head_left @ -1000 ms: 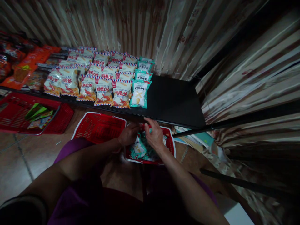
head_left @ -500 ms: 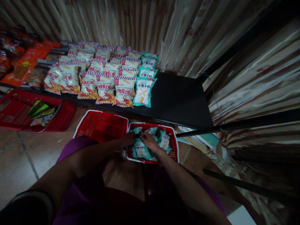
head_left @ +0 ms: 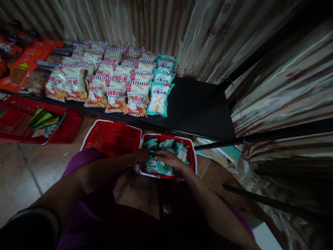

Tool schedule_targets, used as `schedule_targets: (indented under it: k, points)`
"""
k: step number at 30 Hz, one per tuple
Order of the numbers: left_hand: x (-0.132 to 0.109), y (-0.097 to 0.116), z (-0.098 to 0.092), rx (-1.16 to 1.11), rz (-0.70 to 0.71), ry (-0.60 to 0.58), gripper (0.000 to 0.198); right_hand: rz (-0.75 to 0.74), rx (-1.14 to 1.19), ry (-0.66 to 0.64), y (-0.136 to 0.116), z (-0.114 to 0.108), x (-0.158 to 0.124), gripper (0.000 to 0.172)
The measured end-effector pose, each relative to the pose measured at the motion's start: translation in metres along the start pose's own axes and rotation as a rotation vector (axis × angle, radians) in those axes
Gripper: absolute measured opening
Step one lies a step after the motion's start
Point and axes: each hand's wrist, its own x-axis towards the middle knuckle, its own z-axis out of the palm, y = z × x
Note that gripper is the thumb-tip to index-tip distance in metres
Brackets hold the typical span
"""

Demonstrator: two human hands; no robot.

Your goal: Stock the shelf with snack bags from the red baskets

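Teal-and-white snack bags [head_left: 154, 166] lie in a red shopping basket [head_left: 194, 163] with a white rim, in front of me. My left hand [head_left: 142, 155] reaches over the basket's left side, at the bags; its fingers are dark and hard to make out. Over the middle of the same bags is my right hand [head_left: 168, 158], its fingers stretched out to the left and touching or just above them. I see no bag lifted in either hand. On the shelf stands a short row of the same teal snack bags [head_left: 157, 100].
A black shelf [head_left: 200, 107] runs along a striped curtain. White snack bags [head_left: 137, 99] and orange packets [head_left: 22, 71] stand on it. A second red basket [head_left: 111, 137] adjoins mine; another basket [head_left: 73, 126] holds green packets. A black post [head_left: 221, 144] crosses at right, near papers [head_left: 229, 152].
My right hand has shifted slightly right and its fingers have straightened over the bags. My left hand remains at the basket's left side. The view has tilted slightly.
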Motion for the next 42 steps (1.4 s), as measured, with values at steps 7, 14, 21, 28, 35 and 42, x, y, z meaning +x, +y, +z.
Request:
schedule_targets:
  k: [7,14,21,28,35,42]
  points:
    - [-0.001,0.012,-0.002,0.007,-0.046,-0.127,0.021,-0.027,-0.139,-0.007,-0.006,0.009,-0.005,0.024]
    - [0.005,0.019,-0.025,-0.167,0.017,-0.075,0.022,-0.016,-0.115,0.053,-0.012,-0.027,-0.005,0.019]
    - [-0.003,0.035,-0.046,-0.758,0.190,0.003,0.038,-0.056,0.253,0.050,-0.029,-0.076,-0.024,0.033]
    - [-0.017,0.060,-0.062,-1.090,0.273,-0.040,0.048,-0.029,0.438,0.100,-0.046,-0.101,-0.035,0.037]
    - [-0.028,0.079,-0.085,-1.128,0.321,0.023,0.052,-0.056,0.505,0.216,-0.061,-0.115,-0.035,0.041]
    - [-0.029,0.083,-0.085,-1.140,0.271,0.120,0.054,-0.072,0.493,0.308,-0.074,-0.116,-0.033,0.041]
